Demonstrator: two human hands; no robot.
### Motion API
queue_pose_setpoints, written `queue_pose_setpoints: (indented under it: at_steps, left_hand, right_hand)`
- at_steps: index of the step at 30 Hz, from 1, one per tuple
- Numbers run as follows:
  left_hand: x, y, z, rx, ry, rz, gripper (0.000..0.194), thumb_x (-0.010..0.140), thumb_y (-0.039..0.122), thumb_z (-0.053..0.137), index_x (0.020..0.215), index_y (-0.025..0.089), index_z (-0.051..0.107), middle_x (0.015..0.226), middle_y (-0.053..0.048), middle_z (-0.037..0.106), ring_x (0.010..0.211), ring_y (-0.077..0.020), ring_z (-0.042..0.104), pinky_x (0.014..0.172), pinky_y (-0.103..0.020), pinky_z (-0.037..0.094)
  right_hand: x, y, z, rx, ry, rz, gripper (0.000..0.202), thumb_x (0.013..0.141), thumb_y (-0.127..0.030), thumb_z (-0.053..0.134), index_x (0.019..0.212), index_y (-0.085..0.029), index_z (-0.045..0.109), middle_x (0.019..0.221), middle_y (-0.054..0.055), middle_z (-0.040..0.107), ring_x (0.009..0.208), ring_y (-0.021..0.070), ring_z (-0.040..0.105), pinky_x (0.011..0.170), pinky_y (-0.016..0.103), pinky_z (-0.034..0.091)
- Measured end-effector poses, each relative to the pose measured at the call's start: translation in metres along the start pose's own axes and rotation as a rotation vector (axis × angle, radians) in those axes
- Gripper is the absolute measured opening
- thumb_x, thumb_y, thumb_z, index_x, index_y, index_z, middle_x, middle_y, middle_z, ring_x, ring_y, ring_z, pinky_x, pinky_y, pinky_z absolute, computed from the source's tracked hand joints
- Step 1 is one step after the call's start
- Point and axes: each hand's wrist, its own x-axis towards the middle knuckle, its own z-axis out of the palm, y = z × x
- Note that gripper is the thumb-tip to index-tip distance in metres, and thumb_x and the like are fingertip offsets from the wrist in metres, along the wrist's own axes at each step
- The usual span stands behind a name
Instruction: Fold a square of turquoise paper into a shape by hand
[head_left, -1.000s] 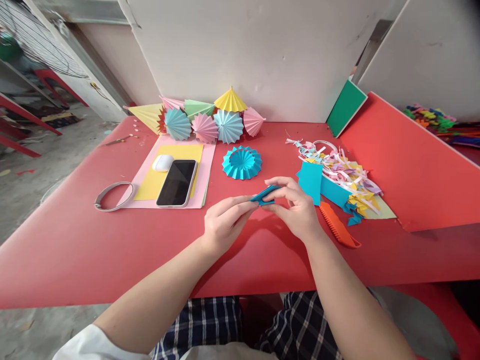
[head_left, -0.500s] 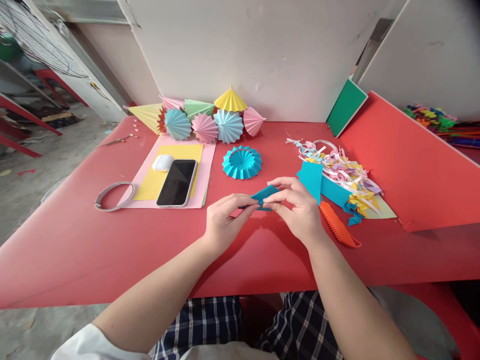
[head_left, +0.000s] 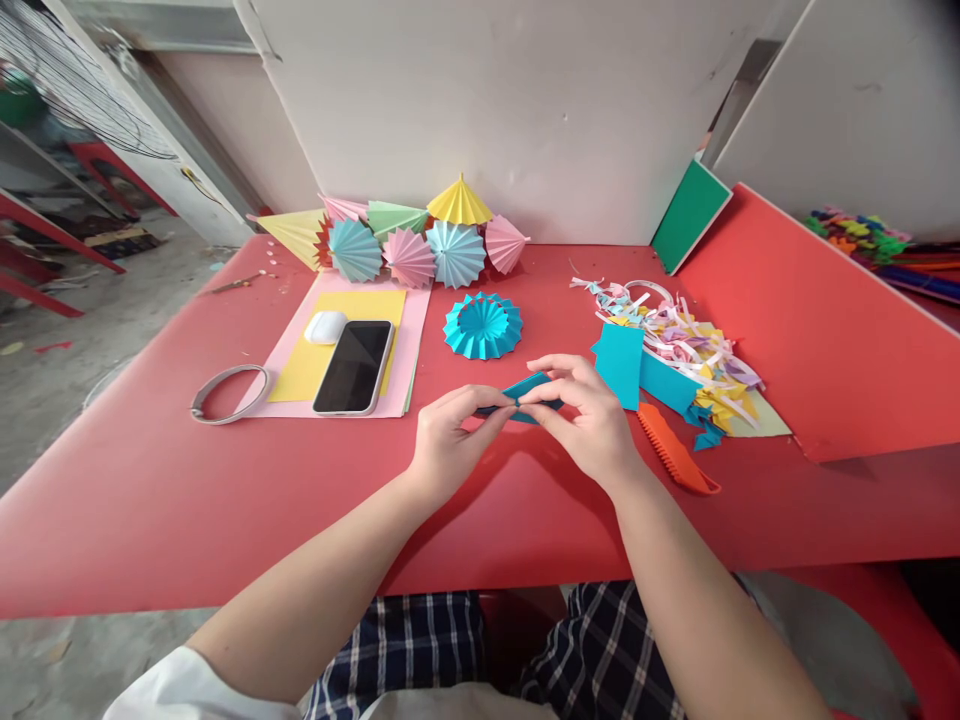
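Note:
A folded piece of blue paper [head_left: 528, 385] is pinched between both hands above the red table [head_left: 300, 510]. My left hand [head_left: 454, 440] grips its near edge with thumb and forefinger. Close beside those fingertips, my right hand [head_left: 581, 420] pinches the same edge, its fingers bent over the paper. Part of the paper is hidden behind the fingers. Just beyond the hands lies a pleated blue paper ring [head_left: 483, 326]. An orange toothed plastic cutter [head_left: 675, 452] rests right of my right wrist, near a flat blue paper piece [head_left: 621, 365].
Paper umbrellas [head_left: 457, 255] in several colours line the back wall. On the left, a phone [head_left: 354, 368] and a white case [head_left: 325, 327] lie on yellow and pink sheets [head_left: 405, 395], beside a grey band [head_left: 229, 394]. Paper scraps [head_left: 675, 335] and a leaning red board [head_left: 832, 340] occupy the right.
My right fingertips have shifted slightly left along the paper's edge, closer to my left fingertips. The blue paper now looks flatter. Objects on the table have stayed put.

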Motion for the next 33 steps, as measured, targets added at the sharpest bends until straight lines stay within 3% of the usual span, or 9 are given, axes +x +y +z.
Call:
queue_pose_setpoints:
  at_steps: [8,27,31,33]
  left_hand:
    - [-0.001,-0.002,0.001,-0.021,-0.002,-0.085,0.005,0.079,0.023,0.062,0.081,0.019,0.064,0.078,-0.002,0.068,0.070,-0.0126,0.063,0.065,-0.023,0.052]
    - [0.002,-0.001,0.000,-0.027,-0.011,-0.165,0.006,0.078,0.025,0.063,0.077,0.020,0.065,0.075,-0.001,0.069,0.069,-0.0129,0.063,0.065,-0.023,0.051]
    - [0.002,-0.002,0.000,-0.059,-0.001,-0.231,0.009,0.077,0.028,0.064,0.077,0.019,0.066,0.075,-0.001,0.069,0.069,-0.0135,0.064,0.063,-0.023,0.051]
    - [0.002,-0.003,0.000,-0.080,0.022,-0.294,0.011,0.077,0.030,0.065,0.077,0.019,0.067,0.075,-0.001,0.069,0.069,-0.0133,0.063,0.064,-0.023,0.051]
  right_hand:
    - [0.001,0.003,-0.002,-0.013,0.012,0.039,0.005,0.079,-0.023,0.062,0.078,-0.026,0.066,0.105,0.005,0.059,0.102,0.0203,0.056,0.085,0.039,0.049]
    - [0.001,0.003,-0.003,0.011,-0.041,0.102,0.003,0.080,-0.022,0.059,0.079,-0.023,0.062,0.105,0.006,0.058,0.104,0.0193,0.055,0.088,0.035,0.046]
    - [0.000,0.007,0.000,0.134,-0.041,0.158,0.005,0.084,-0.025,0.054,0.081,-0.022,0.057,0.110,0.006,0.057,0.109,0.0188,0.053,0.092,0.036,0.044]
    - [0.000,0.011,0.002,0.299,-0.017,0.252,0.011,0.085,-0.030,0.053,0.094,-0.024,0.053,0.114,0.006,0.056,0.109,0.0185,0.054,0.088,0.034,0.047]
